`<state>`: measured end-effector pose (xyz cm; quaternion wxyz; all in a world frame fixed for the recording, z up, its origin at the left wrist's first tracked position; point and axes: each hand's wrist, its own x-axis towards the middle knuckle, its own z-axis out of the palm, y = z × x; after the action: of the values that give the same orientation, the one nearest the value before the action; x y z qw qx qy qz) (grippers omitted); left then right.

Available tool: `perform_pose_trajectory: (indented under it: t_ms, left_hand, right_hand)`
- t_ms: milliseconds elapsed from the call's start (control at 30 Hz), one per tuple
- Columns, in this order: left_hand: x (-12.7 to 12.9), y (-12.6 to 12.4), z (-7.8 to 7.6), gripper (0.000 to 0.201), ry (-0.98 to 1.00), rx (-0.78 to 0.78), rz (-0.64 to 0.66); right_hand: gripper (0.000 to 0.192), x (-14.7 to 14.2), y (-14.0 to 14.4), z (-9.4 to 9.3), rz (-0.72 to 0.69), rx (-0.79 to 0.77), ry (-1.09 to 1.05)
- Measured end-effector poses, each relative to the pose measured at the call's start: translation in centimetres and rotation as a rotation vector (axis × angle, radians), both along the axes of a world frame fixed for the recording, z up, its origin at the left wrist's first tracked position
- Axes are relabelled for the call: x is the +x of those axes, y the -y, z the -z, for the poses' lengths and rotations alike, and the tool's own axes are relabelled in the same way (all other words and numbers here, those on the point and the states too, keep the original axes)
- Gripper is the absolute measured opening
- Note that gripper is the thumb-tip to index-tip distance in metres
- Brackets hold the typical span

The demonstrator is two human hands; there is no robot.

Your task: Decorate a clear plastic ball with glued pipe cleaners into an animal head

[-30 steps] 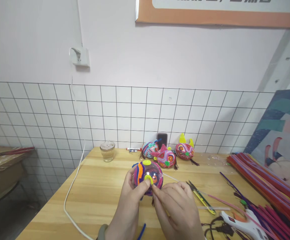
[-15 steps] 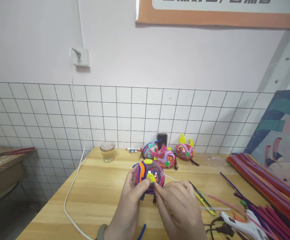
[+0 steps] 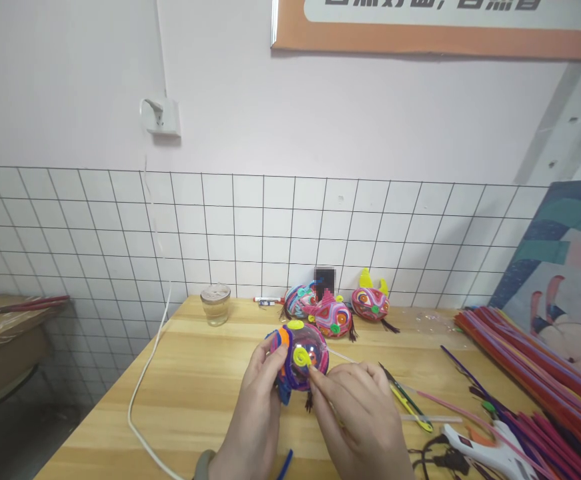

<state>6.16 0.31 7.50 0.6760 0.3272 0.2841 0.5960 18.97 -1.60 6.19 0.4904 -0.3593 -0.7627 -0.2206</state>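
My left hand is closed around a clear ball partly covered with orange, purple, blue and pink pipe cleaners. Its thumb lies on the orange and purple bands. On the ball's near face sits a coiled yellow pipe cleaner, and a second yellow coil shows at the top. My right hand pinches at the lower right edge of the nearer coil, apparently on its loose end; the fingertips hide the exact grip. A dark tassel hangs below the ball.
Behind the ball stand several finished fish-like balls. A glass cup is at the back left. On the right lie a yellow cutter, a white glue gun and pipe-cleaner bundles. A white cable runs along the left edge.
My left thumb has moved off the yellow coil, up and left onto the coloured bands, so the whole coil shows. My right hand has barely moved.
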Motion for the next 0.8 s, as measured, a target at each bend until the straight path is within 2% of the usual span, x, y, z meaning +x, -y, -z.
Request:
perform_pose_trajectory:
  t_ms: [467, 800]
  left_hand:
    - [0.3, 0.05, 0.01, 0.042, -0.026, -0.094, -0.091]
    - [0.32, -0.16, 0.25, 0.041, -0.02, -0.094, -0.074]
  right_hand:
    - [0.014, -0.06, -0.4, 0.5, -0.022, -0.013, -0.016]
    - [0.015, 0.11, -0.51, 0.5, -0.038, -0.014, -0.014]
